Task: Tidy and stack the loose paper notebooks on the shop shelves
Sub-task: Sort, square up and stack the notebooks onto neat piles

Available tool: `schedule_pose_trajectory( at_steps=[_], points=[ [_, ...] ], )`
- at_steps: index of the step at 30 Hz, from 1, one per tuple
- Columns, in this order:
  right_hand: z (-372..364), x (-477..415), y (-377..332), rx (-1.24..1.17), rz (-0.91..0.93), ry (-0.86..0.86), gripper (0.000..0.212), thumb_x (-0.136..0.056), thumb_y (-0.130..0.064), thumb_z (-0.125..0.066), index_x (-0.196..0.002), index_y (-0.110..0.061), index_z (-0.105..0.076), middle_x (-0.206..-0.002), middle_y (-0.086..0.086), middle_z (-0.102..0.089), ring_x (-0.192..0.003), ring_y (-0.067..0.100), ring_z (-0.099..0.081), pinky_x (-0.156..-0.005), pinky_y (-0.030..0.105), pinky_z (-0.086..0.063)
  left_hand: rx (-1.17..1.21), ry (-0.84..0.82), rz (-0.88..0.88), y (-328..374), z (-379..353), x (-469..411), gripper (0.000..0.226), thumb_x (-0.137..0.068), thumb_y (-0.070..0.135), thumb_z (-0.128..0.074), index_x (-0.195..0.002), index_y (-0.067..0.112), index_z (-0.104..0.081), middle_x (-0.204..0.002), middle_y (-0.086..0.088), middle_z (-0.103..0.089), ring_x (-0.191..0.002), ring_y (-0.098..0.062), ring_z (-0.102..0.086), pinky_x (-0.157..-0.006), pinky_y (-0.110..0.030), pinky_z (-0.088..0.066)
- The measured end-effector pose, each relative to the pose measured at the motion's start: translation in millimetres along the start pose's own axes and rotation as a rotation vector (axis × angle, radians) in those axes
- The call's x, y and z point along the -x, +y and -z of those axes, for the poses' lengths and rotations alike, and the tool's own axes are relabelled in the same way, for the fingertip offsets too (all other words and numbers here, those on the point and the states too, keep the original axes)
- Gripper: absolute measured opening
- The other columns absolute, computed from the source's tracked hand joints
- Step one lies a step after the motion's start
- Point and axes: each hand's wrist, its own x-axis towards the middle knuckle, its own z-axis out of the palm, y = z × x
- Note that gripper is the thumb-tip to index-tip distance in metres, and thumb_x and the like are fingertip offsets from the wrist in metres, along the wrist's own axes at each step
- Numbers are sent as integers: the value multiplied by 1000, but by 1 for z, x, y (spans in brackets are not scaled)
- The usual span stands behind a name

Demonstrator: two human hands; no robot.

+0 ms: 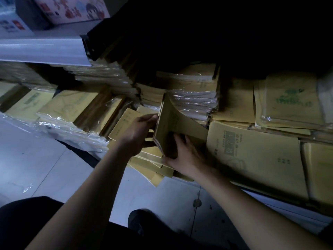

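A small bundle of yellow paper notebooks [169, 127] stands tilted on edge in the middle of the low shelf, its top cover bent toward the right. My left hand [138, 134] grips the bundle's left edge, fingers curled over its top. My right hand [185, 154] holds its lower right side, thumb under the bottom edge. Beneath the hands lies an untidy loose pile of yellow notebooks [153, 168] that juts out over the shelf's front edge. A single loose notebook [124, 121] lies just left of my left hand.
Plastic-wrapped packs of notebooks [191, 98] are stacked behind the hands and to the left [72, 112]. Larger yellow notebooks [252, 152] lie to the right. A white shelf edge [45, 51] hangs overhead at the left. Grey tiled floor [45, 168] lies below, with my shoe [138, 222].
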Motion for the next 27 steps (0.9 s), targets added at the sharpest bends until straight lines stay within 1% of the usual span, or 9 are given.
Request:
schedule_pose_trajectory(
  at_steps=[4, 6, 9, 12, 15, 17, 21, 23, 27],
  points=[
    [11, 8, 9, 90, 74, -42, 35, -94, -51, -48, -119, -27, -49, -119, 1, -54, -108, 21, -56, -87, 38, -48, 102, 1, -44, -7, 6, -5, 36, -103, 16, -38, -136, 24, -50, -117, -7, -57, -104, -26, -61, -77, -37, -56],
    [18, 13, 9, 25, -8, -45, 25, -99, -45, -40, -87, -24, -49, -88, -2, -52, -75, 16, -57, -66, 32, -48, -215, 169, -166, -15, 9, -11, 40, -98, 7, -46, -133, 26, -47, -113, -4, -55, -103, -24, -59, -79, -38, -56],
    [23, 18, 7, -1, -77, -36, 30, -102, -40, -34, -80, -23, -45, -85, -2, -48, -69, 14, -54, -61, 28, -45, -880, 452, -357, -17, 7, -16, 22, -98, 25, -52, -118, 23, -62, -134, -10, -47, -129, -31, -43, -100, -42, -44],
    [18, 23, 1, 215, 82, -16, 23, -103, -35, -34, -92, -20, -48, -89, 0, -50, -68, 12, -53, -53, 19, -36, -416, 160, -221, 1, -4, -11, 51, -100, 49, -38, -121, 8, -61, -114, -13, -61, -105, -26, -60, -81, -32, -51],
    [12, 23, 4, 384, 173, -65, 37, -102, -42, -35, -131, -20, -43, -131, 8, -48, -113, 29, -53, -84, 34, -43, -244, 5, -82, 6, -7, -12, 33, -98, 23, -52, -122, 0, -54, -109, -17, -62, -99, -34, -63, -74, -37, -57],
    [12, 19, 6, 87, 65, -79, 64, -93, -56, -44, -149, -34, -22, -156, -1, -23, -139, 27, -30, -108, 45, -31, -255, 14, -154, 10, 6, -7, 22, -93, 6, -51, -114, 0, -55, -99, -14, -58, -94, -34, -58, -67, -33, -52],
    [25, -3, 9, -540, -150, 363, 88, -83, -45, -68, -150, -38, -13, -158, -2, -22, -142, 23, -26, -111, 50, -31, -251, -86, -254, 22, 57, 14, 42, -91, -8, -43, -125, 15, -51, -117, -22, -58, -100, -34, -61, -74, -39, -58],
    [35, -15, 5, -746, -240, 389, 99, -79, -34, -75, -151, -36, -8, -158, -1, -20, -143, 25, -24, -112, 49, -28, -236, -46, -336, 20, 80, 20, 50, -91, -15, -39, -128, 16, -52, -110, -17, -60, -100, -30, -61, -77, -46, -54],
    [50, -19, -13, -951, -208, 338, 72, -83, -24, -72, -143, -26, -33, -121, -11, -54, -124, 14, -46, -98, 36, -38, -104, 85, -441, 4, 104, 20, 34, -95, -4, -46, -124, 11, -55, -105, -7, -62, -94, -26, -61, -65, -32, -54]
  ],
)
